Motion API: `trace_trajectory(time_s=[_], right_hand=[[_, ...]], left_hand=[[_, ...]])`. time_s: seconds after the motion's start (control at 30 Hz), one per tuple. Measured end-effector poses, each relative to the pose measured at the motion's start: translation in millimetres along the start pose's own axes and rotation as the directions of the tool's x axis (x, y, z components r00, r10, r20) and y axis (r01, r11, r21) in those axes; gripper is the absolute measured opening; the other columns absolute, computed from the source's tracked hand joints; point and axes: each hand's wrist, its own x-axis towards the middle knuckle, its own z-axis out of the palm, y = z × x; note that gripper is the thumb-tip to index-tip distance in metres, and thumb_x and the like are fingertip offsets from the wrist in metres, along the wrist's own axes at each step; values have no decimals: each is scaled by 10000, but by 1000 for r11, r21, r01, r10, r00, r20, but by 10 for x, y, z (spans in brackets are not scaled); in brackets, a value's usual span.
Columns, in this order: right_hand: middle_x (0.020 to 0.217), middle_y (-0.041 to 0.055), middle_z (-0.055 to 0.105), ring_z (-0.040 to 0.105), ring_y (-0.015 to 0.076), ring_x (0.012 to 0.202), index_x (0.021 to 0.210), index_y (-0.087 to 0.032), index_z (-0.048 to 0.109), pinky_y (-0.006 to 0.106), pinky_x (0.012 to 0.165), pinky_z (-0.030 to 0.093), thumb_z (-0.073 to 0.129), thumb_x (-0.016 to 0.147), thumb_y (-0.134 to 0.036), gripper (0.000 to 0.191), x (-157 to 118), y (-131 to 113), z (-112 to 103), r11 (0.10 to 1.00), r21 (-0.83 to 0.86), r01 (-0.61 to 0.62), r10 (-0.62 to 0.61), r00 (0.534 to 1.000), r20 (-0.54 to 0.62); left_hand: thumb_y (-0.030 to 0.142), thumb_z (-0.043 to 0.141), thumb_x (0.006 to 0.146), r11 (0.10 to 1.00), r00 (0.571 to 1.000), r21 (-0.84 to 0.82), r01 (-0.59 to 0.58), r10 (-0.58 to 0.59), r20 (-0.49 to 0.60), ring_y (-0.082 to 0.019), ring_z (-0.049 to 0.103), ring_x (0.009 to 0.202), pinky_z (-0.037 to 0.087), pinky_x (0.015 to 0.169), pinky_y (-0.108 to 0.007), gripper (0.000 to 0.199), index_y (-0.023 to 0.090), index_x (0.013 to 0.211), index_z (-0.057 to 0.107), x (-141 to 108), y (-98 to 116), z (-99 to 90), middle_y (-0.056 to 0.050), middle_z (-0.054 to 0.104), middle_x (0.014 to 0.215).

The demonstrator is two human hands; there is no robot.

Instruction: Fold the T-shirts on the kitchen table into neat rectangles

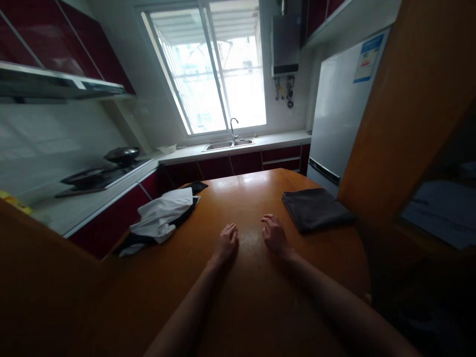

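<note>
Along the far left, a stove [111, 178] can be seen on the counter [92, 198], with two dark pans on it, one nearer and flat, the other farther and rounder. On the left part of the wooden table [243, 267], a loose heap of white and black clothing [163, 213] is laid close to the edge. Its long axis is run slantwise, from near left to far right, and its far end is formed by a black piece.

To the right of the heap, and apart from it, the left hand [225, 243] is held low at the table, its fingers pressed loosely together, slightly bent and pointed away. Beyond the table, the sink [219, 146] and tap [233, 130] are set below the window [215, 74]. The right hand [274, 237] is held low too, its fingers curled and a little spread, pointed far and left; whether either palm is rested on the wood cannot be told.

Just to the right of that hand, a dark grey folded cloth [318, 209] is laid flat on the right part of the table. Its long axis is slanted from far left to near right. The space between heap and cloth is partly taken up by both hands, and the near part of the table is crossed by the forearms. Behind the cloth, a refrigerator [336, 109] is stood upright.
</note>
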Motion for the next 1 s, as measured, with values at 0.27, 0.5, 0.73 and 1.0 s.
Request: trace_trajectory(time_s=[0.27,0.5,0.73,1.0], right_hand=[[1069,125,661,583,266,1074,1005,-172,665,428,983,466,461,823,-142,275,185,435,-614,997,-55,-49,33,965,-260],[1090,154,665,592,269,1060,1017,-138,697,411,993,454,451,819,-198,321,47,908,-1004,946,-90,-313,249,874,-418],[1385,237,541,451,403,1312,1241,-117,675,598,1116,271,570,783,-298,503,-189,1761,-1781,690,36,-723,609,553,-568],[1124,166,733,663,286,1086,1092,-106,728,368,940,508,458,870,-435,479,-227,2064,-1823,698,253,-670,703,576,-417]], left_hand=[[311,717,841,762,933,-542,354,-248,260,-194,723,799,601,767,-343,392,125,1183,670,351,799,518,-89,732,905],[452,810,763,728,878,-528,438,-221,425,-126,624,483,513,485,-199,403,103,633,655,818,1567,1361,-28,613,546],[332,848,726,752,847,-440,491,-293,443,-159,657,490,557,493,-234,333,88,610,654,1147,1763,1673,-77,671,576],[259,843,717,785,847,-377,492,-332,415,-156,675,510,557,496,-206,236,87,670,688,1282,1704,1850,-60,681,586]])
